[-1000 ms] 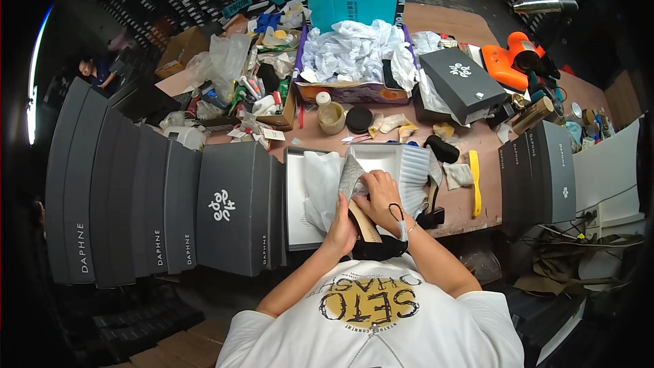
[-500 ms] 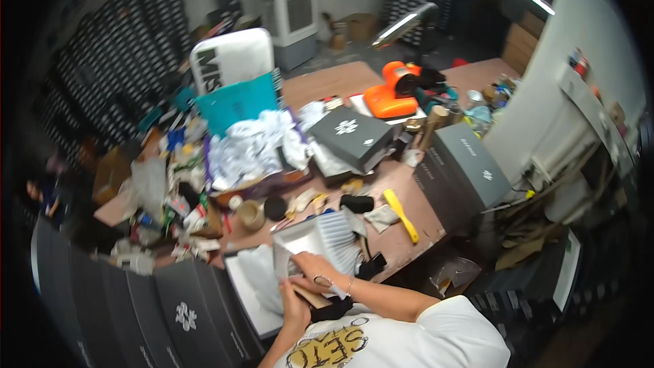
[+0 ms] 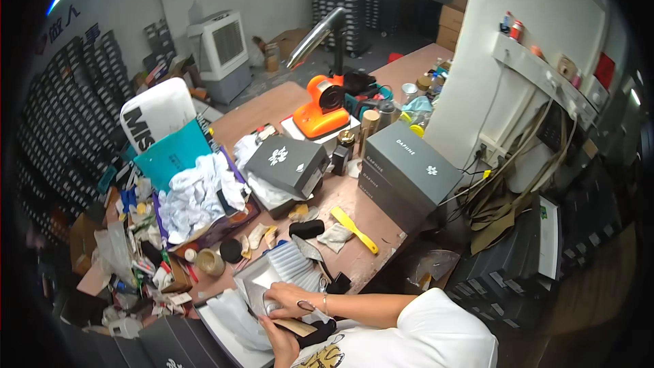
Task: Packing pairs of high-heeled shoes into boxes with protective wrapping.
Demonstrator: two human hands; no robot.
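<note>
Shoe (image 3: 298, 328), silver-uppered with a tan insole, rests in both hands by the open shoebox (image 3: 219, 332) at the worktop's (image 3: 337, 197) near edge. Left hand (image 3: 281, 342): fingers clasp its side. Right hand (image 3: 291, 300): fingers bend against the upper, tips partly hidden; whether they pinch, I cannot tell. White tissue paper (image 3: 242, 317) lines the box.

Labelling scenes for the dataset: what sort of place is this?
Likely a shoe workshop or packing room. The person's left hand and right hand hold a silvery shoe, dark grey shoeboxes stand stacked on the cluttered workbench, and many more boxes are piled in the background.
</note>
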